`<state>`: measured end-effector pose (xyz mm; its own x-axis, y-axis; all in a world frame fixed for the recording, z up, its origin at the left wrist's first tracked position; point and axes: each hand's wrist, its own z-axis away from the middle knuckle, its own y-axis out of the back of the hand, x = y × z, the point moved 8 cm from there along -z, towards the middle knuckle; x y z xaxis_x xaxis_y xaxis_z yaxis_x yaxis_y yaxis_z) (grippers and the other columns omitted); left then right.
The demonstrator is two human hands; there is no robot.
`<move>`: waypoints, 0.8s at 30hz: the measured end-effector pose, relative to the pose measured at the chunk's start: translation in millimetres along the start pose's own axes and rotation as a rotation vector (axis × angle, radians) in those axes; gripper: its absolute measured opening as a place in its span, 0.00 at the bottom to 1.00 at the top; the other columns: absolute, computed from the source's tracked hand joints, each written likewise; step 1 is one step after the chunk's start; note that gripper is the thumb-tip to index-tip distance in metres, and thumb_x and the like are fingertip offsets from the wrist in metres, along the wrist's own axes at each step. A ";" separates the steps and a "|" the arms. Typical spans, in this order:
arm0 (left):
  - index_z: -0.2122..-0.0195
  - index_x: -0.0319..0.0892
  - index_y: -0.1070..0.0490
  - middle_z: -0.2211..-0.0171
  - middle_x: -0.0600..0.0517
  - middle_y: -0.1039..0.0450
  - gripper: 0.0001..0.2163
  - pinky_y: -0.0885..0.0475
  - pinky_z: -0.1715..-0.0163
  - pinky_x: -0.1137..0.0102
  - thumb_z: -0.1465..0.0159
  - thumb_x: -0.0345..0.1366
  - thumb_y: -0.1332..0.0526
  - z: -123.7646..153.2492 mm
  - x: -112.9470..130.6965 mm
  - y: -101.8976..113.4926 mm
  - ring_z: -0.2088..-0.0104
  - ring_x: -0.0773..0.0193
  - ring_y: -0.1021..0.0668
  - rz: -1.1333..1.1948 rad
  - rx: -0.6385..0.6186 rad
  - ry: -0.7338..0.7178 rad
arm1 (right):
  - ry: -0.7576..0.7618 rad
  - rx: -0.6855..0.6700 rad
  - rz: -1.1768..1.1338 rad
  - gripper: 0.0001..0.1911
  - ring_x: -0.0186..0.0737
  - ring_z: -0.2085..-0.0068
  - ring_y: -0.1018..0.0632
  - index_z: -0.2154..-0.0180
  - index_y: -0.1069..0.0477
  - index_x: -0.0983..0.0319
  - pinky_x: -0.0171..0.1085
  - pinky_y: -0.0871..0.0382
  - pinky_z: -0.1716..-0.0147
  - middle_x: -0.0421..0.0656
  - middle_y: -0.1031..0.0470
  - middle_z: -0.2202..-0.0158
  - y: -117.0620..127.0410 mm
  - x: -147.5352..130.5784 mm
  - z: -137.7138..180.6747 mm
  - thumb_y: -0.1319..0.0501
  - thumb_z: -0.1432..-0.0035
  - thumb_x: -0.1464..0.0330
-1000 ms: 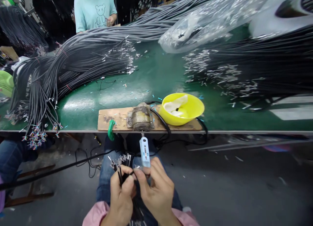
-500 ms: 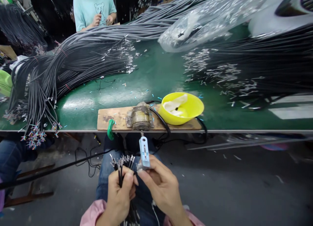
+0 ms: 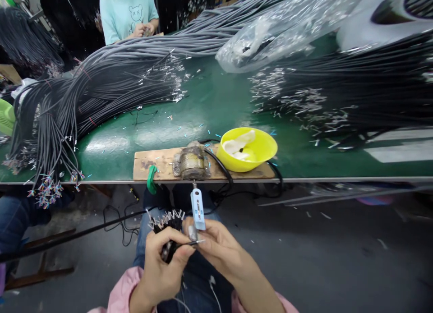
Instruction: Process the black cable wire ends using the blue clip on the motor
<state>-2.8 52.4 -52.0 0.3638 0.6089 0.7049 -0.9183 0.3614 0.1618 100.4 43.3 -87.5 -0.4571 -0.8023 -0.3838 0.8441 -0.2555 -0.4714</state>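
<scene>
My left hand (image 3: 164, 263) is closed around a bundle of black cables (image 3: 168, 223) whose stripped, silvery ends fan upward. Between its thumb and forefinger, one black cable (image 3: 184, 244) points right, its bare tip lying against my right hand (image 3: 218, 247). The right fingers are curled together at that tip, just under a light blue clip (image 3: 198, 209); a shiny grey piece (image 3: 192, 232) shows by the fingertips. The clip hangs from the shaft of a small motor (image 3: 192, 163) at the bench edge. What lies inside the right fingers is partly hidden.
The motor sits on a wooden board (image 3: 162, 162) with a green clamp (image 3: 152, 180) and a yellow bowl (image 3: 267, 153). Cable bundles (image 3: 111, 85) cover the green bench's left; more black cables (image 3: 372, 87) lie right. Across the bench, a person (image 3: 128, 15) handles something small.
My left hand has turned, and a single cable now sticks out rightward from it toward my right fingers. The view has shifted slightly. The person opposite has brought both hands together.
</scene>
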 end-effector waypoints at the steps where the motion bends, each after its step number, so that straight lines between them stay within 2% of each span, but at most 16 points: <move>1: 0.73 0.39 0.27 0.74 0.52 0.25 0.08 0.35 0.64 0.72 0.40 0.36 0.42 -0.3 1.6 1.4 0.72 0.68 0.26 -0.025 0.010 -0.013 | -0.013 0.027 0.018 0.20 0.28 0.75 0.30 0.75 0.31 0.66 0.26 0.33 0.75 0.42 0.32 0.77 4.1 0.4 -0.5 0.31 0.61 0.56; 5: 0.72 0.40 0.27 0.74 0.52 0.24 0.06 0.35 0.67 0.73 0.40 0.33 0.42 3.0 5.2 6.0 0.74 0.69 0.25 -0.097 0.084 -0.058 | 0.176 0.345 0.199 0.15 0.29 0.73 0.25 0.73 0.29 0.67 0.22 0.30 0.73 0.43 0.27 0.75 31.1 -16.5 8.8 0.32 0.59 0.63; 7: 0.71 0.40 0.27 0.74 0.53 0.24 0.05 0.35 0.68 0.74 0.40 0.31 0.42 4.8 6.6 5.7 0.74 0.70 0.25 -0.110 0.098 -0.084 | 0.274 0.433 0.247 0.13 0.30 0.73 0.23 0.71 0.28 0.66 0.22 0.29 0.73 0.44 0.25 0.75 34.2 -25.0 17.2 0.33 0.57 0.63; 10: 0.69 0.41 0.27 0.73 0.54 0.24 0.05 0.34 0.67 0.75 0.40 0.29 0.42 6.3 8.0 3.9 0.73 0.71 0.25 -0.110 0.103 -0.108 | 0.357 0.432 0.326 0.11 0.32 0.74 0.22 0.69 0.27 0.66 0.22 0.27 0.73 0.44 0.23 0.76 24.6 -33.8 24.2 0.33 0.58 0.68; 12: 0.67 0.41 0.27 0.72 0.53 0.24 0.05 0.34 0.64 0.75 0.40 0.29 0.43 6.7 8.2 2.7 0.71 0.70 0.24 -0.100 0.102 -0.110 | 0.428 0.443 0.385 0.08 0.31 0.76 0.22 0.70 0.26 0.65 0.20 0.28 0.74 0.42 0.23 0.77 17.0 -40.9 28.2 0.33 0.58 0.71; 14: 0.67 0.41 0.27 0.72 0.53 0.24 0.05 0.34 0.66 0.76 0.40 0.30 0.43 6.5 6.8 1.1 0.72 0.71 0.25 -0.084 0.097 -0.091 | 0.510 0.466 0.437 0.05 0.31 0.77 0.22 0.72 0.27 0.65 0.19 0.28 0.75 0.41 0.23 0.77 10.5 -47.0 32.2 0.34 0.57 0.73; 17: 0.73 0.39 0.28 0.77 0.53 0.28 0.08 0.36 0.72 0.76 0.39 0.33 0.44 4.8 0.5 -0.4 0.77 0.72 0.29 -0.040 0.107 -0.019 | 0.641 0.508 0.555 0.05 0.30 0.77 0.22 0.71 0.27 0.65 0.20 0.27 0.74 0.41 0.23 0.77 2.7 -52.7 38.8 0.35 0.56 0.74; 20: 0.78 0.38 0.33 0.80 0.53 0.33 0.13 0.37 0.72 0.75 0.38 0.38 0.45 2.9 -9.1 -1.8 0.76 0.71 0.31 0.036 0.121 0.066 | 0.760 0.529 0.692 0.08 0.28 0.76 0.23 0.69 0.27 0.64 0.19 0.28 0.71 0.39 0.24 0.75 -3.1 -54.8 43.8 0.36 0.55 0.77; 22: 0.77 0.38 0.36 0.80 0.53 0.36 0.14 0.37 0.73 0.76 0.38 0.41 0.45 2.6 -15.9 -4.2 0.76 0.72 0.33 0.105 0.112 0.117 | 0.783 0.506 0.714 0.06 0.26 0.76 0.24 0.70 0.28 0.64 0.19 0.28 0.71 0.39 0.25 0.75 -3.3 -54.2 42.4 0.37 0.54 0.77; 24: 0.76 0.38 0.38 0.82 0.55 0.41 0.15 0.39 0.78 0.77 0.37 0.44 0.47 3.4 -22.7 -9.2 0.80 0.73 0.36 0.183 0.076 0.170 | 0.742 0.463 0.679 0.02 0.26 0.77 0.26 0.72 0.29 0.65 0.20 0.30 0.74 0.39 0.26 0.76 0.0 -52.8 36.9 0.38 0.52 0.75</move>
<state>-3.2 32.8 -67.1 0.2055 0.7715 0.6021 -0.9780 0.1839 0.0981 134.9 65.8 -38.0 0.2171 -0.3690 -0.9037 0.9354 -0.1861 0.3007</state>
